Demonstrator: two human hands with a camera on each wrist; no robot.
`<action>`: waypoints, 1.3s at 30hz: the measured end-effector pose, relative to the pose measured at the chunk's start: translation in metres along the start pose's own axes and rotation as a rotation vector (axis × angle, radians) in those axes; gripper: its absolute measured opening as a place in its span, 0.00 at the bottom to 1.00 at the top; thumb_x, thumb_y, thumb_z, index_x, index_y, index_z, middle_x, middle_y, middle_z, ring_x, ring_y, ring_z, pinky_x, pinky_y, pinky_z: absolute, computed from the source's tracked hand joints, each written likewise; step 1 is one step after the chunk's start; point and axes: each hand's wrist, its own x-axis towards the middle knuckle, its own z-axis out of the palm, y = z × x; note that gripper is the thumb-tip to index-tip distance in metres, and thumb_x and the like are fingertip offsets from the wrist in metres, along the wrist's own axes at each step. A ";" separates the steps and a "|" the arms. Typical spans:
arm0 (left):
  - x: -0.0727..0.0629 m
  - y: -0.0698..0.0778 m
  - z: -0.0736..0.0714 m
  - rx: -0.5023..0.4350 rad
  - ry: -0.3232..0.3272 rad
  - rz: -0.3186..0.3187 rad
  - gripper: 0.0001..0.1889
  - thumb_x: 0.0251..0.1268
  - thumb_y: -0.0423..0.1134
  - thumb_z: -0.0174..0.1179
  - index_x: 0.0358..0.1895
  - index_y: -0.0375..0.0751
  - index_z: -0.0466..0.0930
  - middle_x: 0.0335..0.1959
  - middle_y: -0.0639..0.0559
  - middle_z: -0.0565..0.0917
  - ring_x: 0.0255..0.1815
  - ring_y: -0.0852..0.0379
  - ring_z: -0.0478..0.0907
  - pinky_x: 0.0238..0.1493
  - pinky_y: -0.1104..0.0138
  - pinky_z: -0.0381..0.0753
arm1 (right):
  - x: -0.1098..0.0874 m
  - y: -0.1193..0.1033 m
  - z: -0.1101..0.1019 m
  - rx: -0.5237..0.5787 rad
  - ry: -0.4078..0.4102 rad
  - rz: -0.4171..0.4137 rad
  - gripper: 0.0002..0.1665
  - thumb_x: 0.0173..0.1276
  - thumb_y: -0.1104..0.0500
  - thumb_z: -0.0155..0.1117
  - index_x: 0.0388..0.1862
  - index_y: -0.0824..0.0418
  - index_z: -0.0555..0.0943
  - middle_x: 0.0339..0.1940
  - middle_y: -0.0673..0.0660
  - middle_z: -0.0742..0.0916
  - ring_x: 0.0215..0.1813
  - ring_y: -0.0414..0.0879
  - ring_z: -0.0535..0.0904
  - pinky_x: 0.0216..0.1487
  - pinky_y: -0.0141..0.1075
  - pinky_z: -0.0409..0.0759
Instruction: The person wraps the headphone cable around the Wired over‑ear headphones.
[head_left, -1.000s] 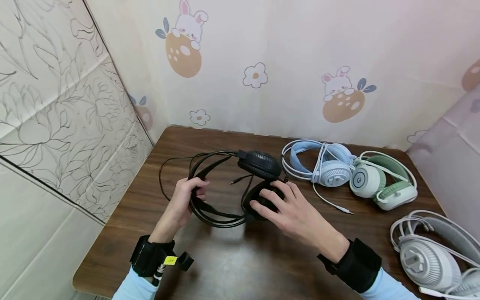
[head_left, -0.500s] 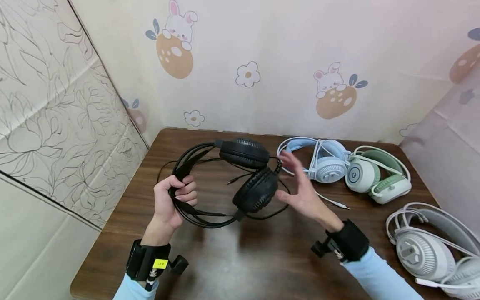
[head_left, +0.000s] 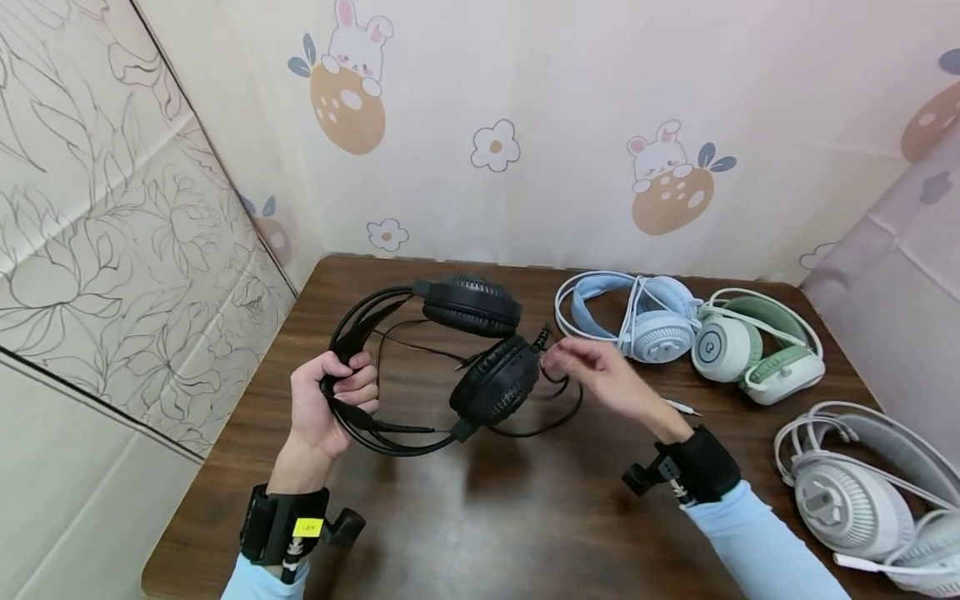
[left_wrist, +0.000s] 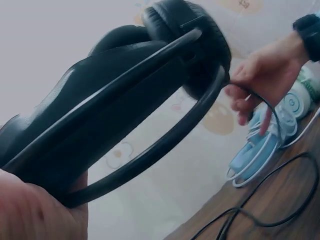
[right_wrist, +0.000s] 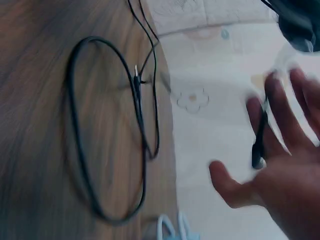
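Observation:
My left hand (head_left: 322,404) grips the black headphones (head_left: 495,385) by the headband, fingers curled round the band. They are held above the table, both ear cups toward the right. In the left wrist view the headband (left_wrist: 135,165) fills much of the picture. My right hand (head_left: 588,367) is beside the nearer ear cup, at the black cord. The right wrist view shows the right hand (right_wrist: 280,165) blurred, thumb apart from the fingers, with a short black stalk (right_wrist: 259,140) lying against them. Loops of black cord (right_wrist: 75,115) rest on the wood below.
On the brown table (head_left: 525,533), blue headphones (head_left: 660,329) and green-and-white headphones (head_left: 783,375) stand at the back right. Grey-white headphones (head_left: 855,508) lie at the right edge. A patterned wall covering (head_left: 555,208) rises behind the table.
The black headphones have been lifted and moved left in my left hand. My right hand has come off the nearer ear cup, swung away, and moved down to the cord beside it.

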 end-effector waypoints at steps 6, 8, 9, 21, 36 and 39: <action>-0.003 0.008 -0.001 0.118 0.035 0.043 0.05 0.55 0.29 0.46 0.30 0.44 0.64 0.20 0.59 0.46 0.17 0.65 0.41 0.20 0.76 0.45 | -0.030 -0.001 -0.043 -0.118 0.285 -0.092 0.08 0.74 0.72 0.58 0.46 0.74 0.82 0.35 0.51 0.89 0.38 0.34 0.86 0.40 0.25 0.84; -0.005 0.010 -0.003 0.164 0.068 0.058 0.06 0.56 0.28 0.43 0.29 0.44 0.62 0.20 0.59 0.45 0.17 0.65 0.41 0.19 0.75 0.45 | -0.040 -0.003 -0.059 -0.301 0.265 -0.200 0.05 0.71 0.70 0.63 0.42 0.70 0.85 0.32 0.52 0.88 0.36 0.33 0.84 0.40 0.22 0.80; -0.006 0.010 -0.003 0.184 0.087 0.061 0.06 0.57 0.28 0.41 0.28 0.45 0.62 0.20 0.59 0.45 0.17 0.65 0.41 0.19 0.75 0.44 | -0.044 -0.005 -0.066 -0.423 0.262 -0.278 0.05 0.72 0.66 0.64 0.40 0.67 0.86 0.31 0.52 0.88 0.36 0.33 0.83 0.43 0.20 0.77; 0.009 -0.017 0.005 0.609 0.208 0.014 0.11 0.61 0.27 0.37 0.25 0.47 0.59 0.17 0.60 0.50 0.13 0.68 0.51 0.19 0.72 0.43 | -0.006 -0.127 -0.011 -0.962 0.123 -1.179 0.12 0.82 0.62 0.49 0.45 0.62 0.82 0.23 0.51 0.68 0.21 0.39 0.56 0.19 0.28 0.51; 0.027 -0.046 0.014 0.746 0.297 -0.045 0.06 0.53 0.27 0.46 0.26 0.41 0.59 0.16 0.62 0.54 0.13 0.69 0.51 0.18 0.73 0.48 | 0.023 -0.134 0.056 -1.283 -0.237 -1.283 0.16 0.76 0.61 0.49 0.24 0.55 0.70 0.24 0.48 0.72 0.20 0.40 0.67 0.18 0.31 0.66; 0.027 -0.045 0.014 0.831 0.210 -0.076 0.05 0.52 0.27 0.46 0.26 0.39 0.60 0.16 0.61 0.54 0.14 0.68 0.51 0.19 0.72 0.50 | 0.033 -0.131 0.044 -1.271 -0.268 -1.110 0.17 0.73 0.48 0.63 0.28 0.55 0.72 0.25 0.48 0.73 0.20 0.40 0.69 0.18 0.33 0.68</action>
